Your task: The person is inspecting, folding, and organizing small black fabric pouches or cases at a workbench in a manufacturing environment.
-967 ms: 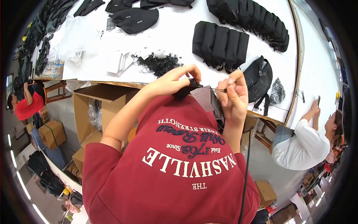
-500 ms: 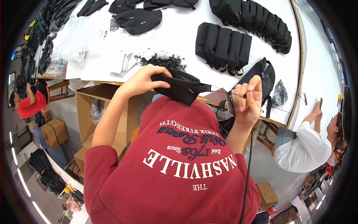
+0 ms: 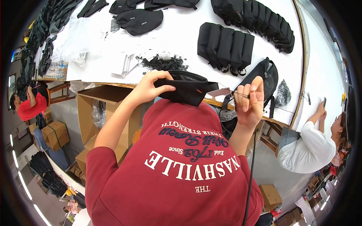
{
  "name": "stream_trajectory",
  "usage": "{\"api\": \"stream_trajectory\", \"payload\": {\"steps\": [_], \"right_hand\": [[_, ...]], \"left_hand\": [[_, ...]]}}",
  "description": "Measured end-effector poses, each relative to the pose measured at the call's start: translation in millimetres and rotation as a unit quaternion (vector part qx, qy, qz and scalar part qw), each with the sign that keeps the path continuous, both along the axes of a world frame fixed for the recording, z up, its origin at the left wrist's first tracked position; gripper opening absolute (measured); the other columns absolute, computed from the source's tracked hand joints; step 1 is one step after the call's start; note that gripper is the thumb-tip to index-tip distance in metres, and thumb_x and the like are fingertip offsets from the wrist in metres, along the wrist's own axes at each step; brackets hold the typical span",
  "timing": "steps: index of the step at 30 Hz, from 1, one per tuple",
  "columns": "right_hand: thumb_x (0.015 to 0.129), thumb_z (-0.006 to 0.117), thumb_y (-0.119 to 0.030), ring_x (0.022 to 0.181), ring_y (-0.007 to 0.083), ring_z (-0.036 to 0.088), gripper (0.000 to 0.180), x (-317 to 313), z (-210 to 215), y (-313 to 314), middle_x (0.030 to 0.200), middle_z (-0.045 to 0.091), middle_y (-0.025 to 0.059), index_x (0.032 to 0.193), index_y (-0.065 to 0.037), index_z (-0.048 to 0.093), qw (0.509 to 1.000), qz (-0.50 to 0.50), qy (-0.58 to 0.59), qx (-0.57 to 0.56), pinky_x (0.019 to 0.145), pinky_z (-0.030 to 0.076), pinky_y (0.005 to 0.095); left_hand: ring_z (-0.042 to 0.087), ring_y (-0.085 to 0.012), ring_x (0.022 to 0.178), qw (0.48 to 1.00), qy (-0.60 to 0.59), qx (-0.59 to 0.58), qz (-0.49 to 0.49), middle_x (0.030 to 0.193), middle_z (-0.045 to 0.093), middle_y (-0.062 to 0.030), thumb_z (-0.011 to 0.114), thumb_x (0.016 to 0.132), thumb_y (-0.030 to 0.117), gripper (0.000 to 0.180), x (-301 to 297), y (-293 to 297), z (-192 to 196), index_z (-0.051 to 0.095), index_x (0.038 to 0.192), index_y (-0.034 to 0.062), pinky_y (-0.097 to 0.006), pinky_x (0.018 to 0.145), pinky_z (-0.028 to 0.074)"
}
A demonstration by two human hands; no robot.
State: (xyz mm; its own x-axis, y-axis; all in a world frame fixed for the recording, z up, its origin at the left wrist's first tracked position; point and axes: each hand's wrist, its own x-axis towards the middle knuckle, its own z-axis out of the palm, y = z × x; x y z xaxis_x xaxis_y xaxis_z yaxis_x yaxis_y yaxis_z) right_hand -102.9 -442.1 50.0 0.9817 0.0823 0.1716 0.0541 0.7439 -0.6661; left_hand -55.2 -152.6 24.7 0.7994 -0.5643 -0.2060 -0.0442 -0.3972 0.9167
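A small black fabric pouch point(image 3: 184, 92) is held over the near edge of the table, its top open. My left hand point(image 3: 152, 89) grips its left end, thumb in front and fingers behind. To the right, my right hand point(image 3: 249, 100) is closed on a thin black cord point(image 3: 236, 92), which stretches toward the tab at the pouch's right end. A pale card tag point(image 3: 218, 92) shows beside that tab; how it is joined there is too small to tell. Behind the pouch lies a pile of black tag strings point(image 3: 164, 62).
White tags point(image 3: 130, 64) are scattered on the white table point(image 3: 181, 34). Rows of black pouches point(image 3: 226, 49) stand farther back, with a larger black bag point(image 3: 266, 75) right. A cardboard box point(image 3: 88, 109) sits below the edge. A person in white point(image 3: 309, 147) is at right, another in red point(image 3: 28, 105) left.
The pouch has levelled and shifted slightly right, its opening showing wider. The card tag has moved left, away from my right hand, toward the pouch's tab. Both hands keep their hold.
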Motion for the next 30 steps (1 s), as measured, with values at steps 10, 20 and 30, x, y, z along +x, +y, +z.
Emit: {"api": "stream_trajectory", "payload": {"steps": [10,20,30], "right_hand": [[0.092,0.05,-0.01,0.048,0.0069,0.034,0.011,-2.8,-2.3,4.6,0.054,0.04,-0.0012,0.092,-0.008,0.039,1.0,0.018,0.001,0.001,0.046,0.025,0.0213],[0.091,0.052,-0.01,0.05,0.0078,0.038,0.011,-4.5,-5.4,4.3,0.056,0.044,0.0009,0.094,-0.006,0.042,1.0,0.011,0.013,-0.007,0.048,0.027,0.0224],[0.087,0.059,-0.015,0.073,0.0089,0.046,0.032,1.4,-20.0,4.1,0.083,0.05,0.0022,0.113,-0.001,0.048,0.972,-0.09,0.047,-0.21,0.068,0.037,0.0225]], "left_hand": [[0.052,-0.0075,0.072,0.994,0.099,0.036,0.017,0.073,0.059,-0.0015,0.069,0.079,0.017,0.02,2.1,6.2,4.0,0.06,0.083,-0.0004,-0.024,0.067,0.043],[0.052,-0.0079,0.076,0.986,0.152,-0.001,0.071,0.074,0.058,0.0007,0.07,0.076,0.017,0.019,-2.7,-0.9,6.8,0.06,0.08,0.0009,-0.025,0.074,0.04],[0.053,-0.007,0.073,0.992,0.084,-0.014,0.091,0.074,0.06,-0.0015,0.07,0.078,0.013,0.017,-12.6,-2.8,15.1,0.061,0.083,-0.0004,-0.023,0.069,0.043]]}}
